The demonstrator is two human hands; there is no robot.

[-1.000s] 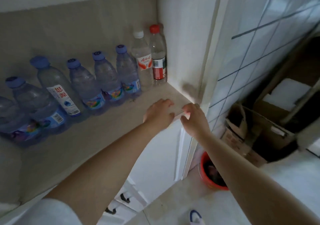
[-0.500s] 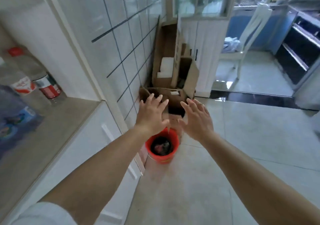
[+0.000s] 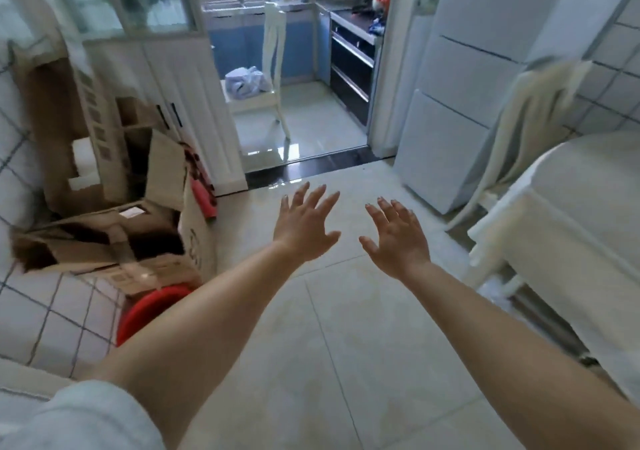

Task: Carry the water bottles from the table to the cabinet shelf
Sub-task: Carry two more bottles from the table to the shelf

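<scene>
Both hands are out in front at chest height and carry nothing: the left hand (image 3: 304, 228) has its fingers spread and straight, and the right hand (image 3: 398, 238) likewise, palms facing down toward the tiled floor (image 3: 346, 345). The two are near each other but apart.

No water bottle shows in this view, and the cabinet shelf is out of frame too. At the right edge stands a surface under a white cloth (image 3: 585, 228), with a white chair (image 3: 512, 159) tucked against it; whether bottles wait on it cannot be told, since its top is mostly cut off. To the left sit open cardboard boxes (image 3: 114, 228) and a red bucket (image 3: 145, 314) below them; ahead, a doorway opens on a kitchen with another chair (image 3: 266, 79).

By my reading this is the return leg: a walk back, unladen, for the next load. The next move calls for a turn further right to bring the cloth-covered surface into view, then a reach for a bottle with each hand.

A second ago the hands rested at the shelf's front edge, with a row of bottles standing along its back. Half a second ago the shelf had slid to the left margin. Now it is gone, and the view has swung right past the boxes.
</scene>
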